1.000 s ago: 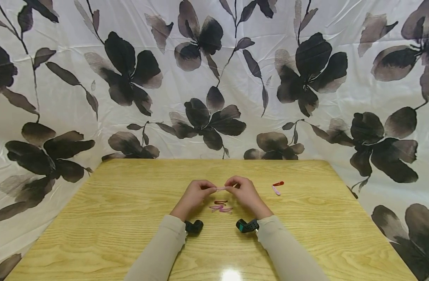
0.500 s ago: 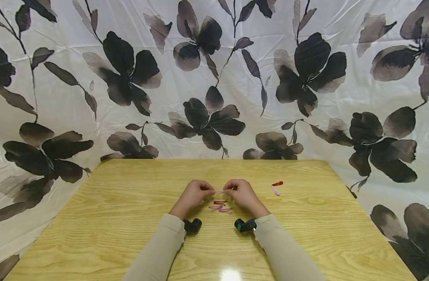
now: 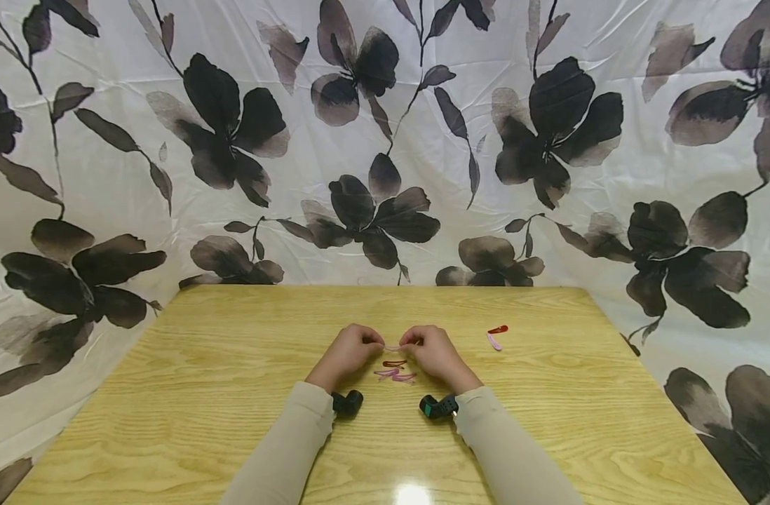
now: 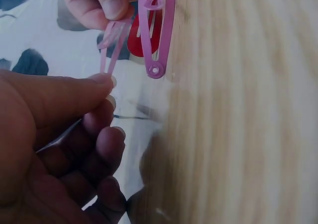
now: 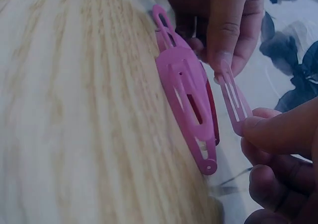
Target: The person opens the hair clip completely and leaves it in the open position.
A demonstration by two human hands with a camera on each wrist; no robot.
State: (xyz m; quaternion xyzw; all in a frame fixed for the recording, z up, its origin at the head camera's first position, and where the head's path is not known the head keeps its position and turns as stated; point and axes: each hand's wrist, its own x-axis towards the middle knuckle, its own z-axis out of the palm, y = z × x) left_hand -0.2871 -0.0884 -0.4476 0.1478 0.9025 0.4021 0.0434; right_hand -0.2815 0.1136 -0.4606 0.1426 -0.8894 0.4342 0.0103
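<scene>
Six hair clips: four pink, two red. One left hand, one right hand, one held pink clip in their grip. Body side of grip: two near pink clips, one near red clip. Right of grip, well apart: one outlying red clip, one outlying pink clip.

The held hair clip is a pale, milky pink, lighter than the two orchid-pink snap clips that lie with a dark red snap clip, while off to the right a bright red barrette meets a light pink barrette. The table is honey yellow with fine, wavy, darker wood-grain streaks; both sleeves are plain cream, and the wrist devices are black, the right one with a teal-green patch. The backdrop cloth is white, printed with large watercolour-like flowers, stems and leaves in black, charcoal and brownish grey.
</scene>
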